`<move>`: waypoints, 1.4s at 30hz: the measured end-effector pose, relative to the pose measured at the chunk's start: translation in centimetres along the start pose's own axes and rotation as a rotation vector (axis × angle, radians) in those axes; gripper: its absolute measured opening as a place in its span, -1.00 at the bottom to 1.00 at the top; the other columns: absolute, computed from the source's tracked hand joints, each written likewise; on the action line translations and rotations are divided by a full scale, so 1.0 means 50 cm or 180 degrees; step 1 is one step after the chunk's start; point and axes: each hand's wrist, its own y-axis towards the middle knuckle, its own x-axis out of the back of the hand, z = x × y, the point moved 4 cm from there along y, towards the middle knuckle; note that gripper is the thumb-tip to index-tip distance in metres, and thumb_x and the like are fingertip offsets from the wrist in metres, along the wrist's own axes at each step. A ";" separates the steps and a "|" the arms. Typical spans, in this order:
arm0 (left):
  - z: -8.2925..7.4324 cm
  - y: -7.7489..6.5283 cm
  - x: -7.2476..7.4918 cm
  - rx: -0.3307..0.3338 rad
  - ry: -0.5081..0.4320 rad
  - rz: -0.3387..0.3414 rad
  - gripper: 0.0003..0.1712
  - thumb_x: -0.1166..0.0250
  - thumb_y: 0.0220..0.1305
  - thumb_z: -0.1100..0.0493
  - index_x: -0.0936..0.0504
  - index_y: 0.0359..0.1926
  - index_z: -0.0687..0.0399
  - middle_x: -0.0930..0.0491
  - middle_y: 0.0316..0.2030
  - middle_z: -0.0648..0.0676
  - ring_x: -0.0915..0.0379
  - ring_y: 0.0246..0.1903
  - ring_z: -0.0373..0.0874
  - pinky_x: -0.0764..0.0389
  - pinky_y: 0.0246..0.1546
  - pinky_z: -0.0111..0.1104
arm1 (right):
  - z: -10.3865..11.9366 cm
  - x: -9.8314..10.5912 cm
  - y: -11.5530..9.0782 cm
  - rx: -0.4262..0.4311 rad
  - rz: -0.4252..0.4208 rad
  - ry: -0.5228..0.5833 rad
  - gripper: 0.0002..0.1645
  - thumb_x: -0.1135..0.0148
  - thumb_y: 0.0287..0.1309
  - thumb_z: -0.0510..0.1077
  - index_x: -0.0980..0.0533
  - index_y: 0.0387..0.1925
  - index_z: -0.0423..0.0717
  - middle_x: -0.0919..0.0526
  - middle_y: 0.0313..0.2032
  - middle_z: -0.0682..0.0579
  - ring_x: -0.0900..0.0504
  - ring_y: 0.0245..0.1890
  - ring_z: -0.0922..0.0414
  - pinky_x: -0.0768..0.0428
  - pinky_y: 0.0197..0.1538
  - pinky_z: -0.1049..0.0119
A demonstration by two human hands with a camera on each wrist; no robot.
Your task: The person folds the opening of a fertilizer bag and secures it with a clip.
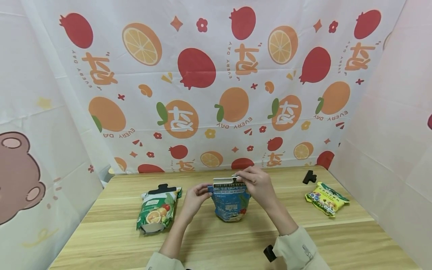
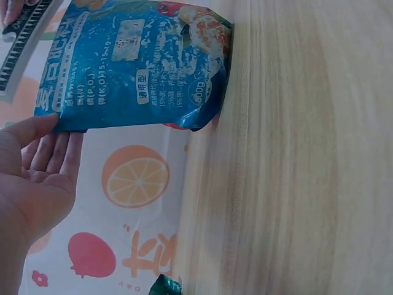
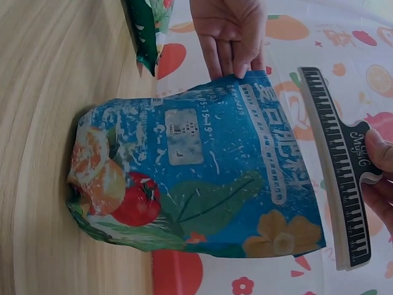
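A blue printed fertilizer bag (image 1: 231,206) stands upright on the table, with vegetables pictured on its lower part. My left hand (image 1: 194,200) pinches the bag's top corner between thumb and fingers, as the left wrist view shows with the bag (image 2: 141,67) near the fingertips. Above the bag's top edge, my right hand (image 1: 258,185) grips the handles of a clip with a piano-key pattern (image 3: 341,178). In the right wrist view a small gap separates this clip from the bag's top edge. The bag's top looks flat there.
Left of the hands lies a green bag (image 1: 156,212) with a black clip (image 1: 162,189) across its top. To the right are a yellow packet (image 1: 325,198) and a loose black clip (image 1: 309,177). A black object (image 1: 269,253) shows beside the right sleeve. A fruit-print curtain (image 1: 216,146) hangs behind the table.
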 end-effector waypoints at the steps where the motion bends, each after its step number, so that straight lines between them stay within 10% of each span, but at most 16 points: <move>1: 0.000 0.000 0.000 -0.0015 -0.0012 0.0007 -0.67 -0.18 0.16 0.46 -0.51 -0.01 0.42 -0.57 -0.14 0.26 -0.49 -0.11 0.04 -0.54 -0.16 -0.31 | -0.001 -0.004 0.001 0.0017 0.0008 -0.0012 -0.80 -0.42 -0.22 -0.39 -0.68 -0.41 -0.20 -0.60 -0.48 0.08 -0.50 -0.44 0.18 -0.49 -0.43 0.50; 26: 0.000 0.000 0.003 -0.0033 -0.0118 0.0063 -0.63 -0.16 0.10 0.55 -0.51 -0.01 0.42 -0.54 -0.11 0.27 -0.51 -0.14 0.06 -0.56 -0.20 -0.36 | -0.019 -0.050 -0.007 -0.0225 0.0678 -0.0137 -0.82 -0.38 -0.11 -0.35 -0.68 -0.35 -0.18 -0.60 -0.44 0.10 -0.48 -0.45 0.19 -0.49 -0.46 0.41; 42: 0.005 -0.002 -0.001 0.0091 0.0045 0.0015 -0.65 -0.28 0.15 0.32 -0.53 -0.04 0.41 -0.59 -0.20 0.19 -0.50 -0.17 -0.03 -0.53 -0.14 -0.27 | -0.035 -0.050 -0.032 -0.1136 0.1366 0.0149 -0.54 -0.30 0.07 -0.06 -0.53 0.05 -0.04 -0.57 -0.14 0.06 -0.50 -0.13 0.09 -0.53 -0.14 0.14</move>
